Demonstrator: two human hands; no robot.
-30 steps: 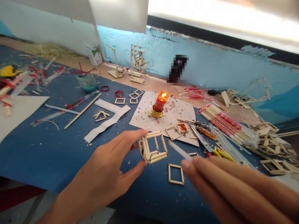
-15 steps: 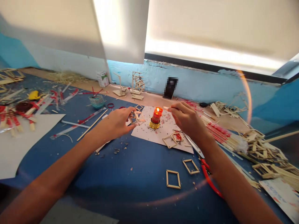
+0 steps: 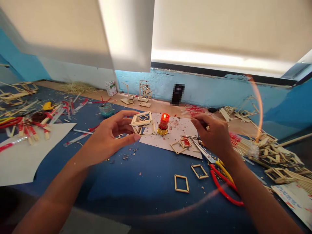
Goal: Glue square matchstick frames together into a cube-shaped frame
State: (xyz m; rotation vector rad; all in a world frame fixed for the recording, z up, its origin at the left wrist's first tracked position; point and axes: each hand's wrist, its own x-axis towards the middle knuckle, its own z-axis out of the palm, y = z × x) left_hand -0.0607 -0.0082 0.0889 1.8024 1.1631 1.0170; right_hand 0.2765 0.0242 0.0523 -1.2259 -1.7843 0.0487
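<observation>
My left hand [image 3: 110,135] holds a small box frame of wooden sticks [image 3: 142,123] between thumb and fingers, just left of a lit red candle [image 3: 163,124] on a gold base. My right hand [image 3: 214,135] is curled to the right of the candle, above a white paper sheet [image 3: 170,138]; its fingers are pinched together, and what they hold is hidden. Flat stick squares [image 3: 181,183] lie on the blue table cover [image 3: 136,182] in front of me.
Red-handled pliers [image 3: 223,188] lie by my right wrist. A bundle of red-tipped sticks [image 3: 243,146] and stacked stick frames [image 3: 280,159] fill the right side. White card [image 3: 26,152], scattered sticks and a small cup [image 3: 106,110] lie left. Stick models [image 3: 145,92] stand by the blue wall.
My left hand pulled the stick frame back from the candle and raised it. My right hand drew away to the right of the flame and lowered.
</observation>
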